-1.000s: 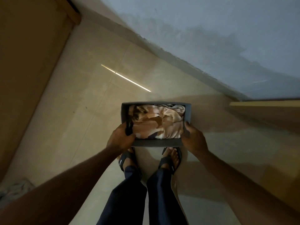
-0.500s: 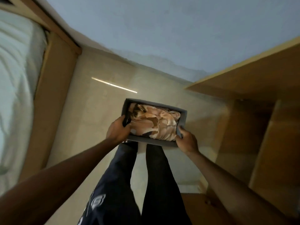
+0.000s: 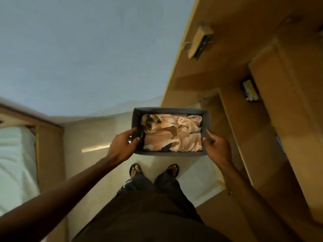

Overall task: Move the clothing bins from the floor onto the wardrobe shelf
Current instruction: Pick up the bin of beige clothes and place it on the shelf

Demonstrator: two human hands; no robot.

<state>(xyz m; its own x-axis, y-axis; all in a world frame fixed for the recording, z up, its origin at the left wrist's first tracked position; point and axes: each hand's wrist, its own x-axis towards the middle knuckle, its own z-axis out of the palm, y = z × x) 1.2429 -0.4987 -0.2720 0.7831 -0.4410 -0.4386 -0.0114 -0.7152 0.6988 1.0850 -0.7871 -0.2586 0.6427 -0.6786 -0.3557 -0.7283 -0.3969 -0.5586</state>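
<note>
dark grey fabric clothing bin (image 3: 207,119), rectangular, open-topped, held in the air above the pale tiled floor (image 3: 97,137), in front of the person's sandalled feet (image 3: 135,170). contents: folded garment (image 3: 174,135), tan and peach with dark patches, filling the bin. left hand (image 3: 122,147) clamped on the bin's left short wall, thumb inside the rim. right hand (image 3: 215,147) gripping the right short wall. wooden wardrobe (image 3: 262,105) just right of the bin, open, shelves showing. bed (image 3: 14,165) with white mattress at far left, well apart. grey-blue wall (image 3: 87,49) behind.
</note>
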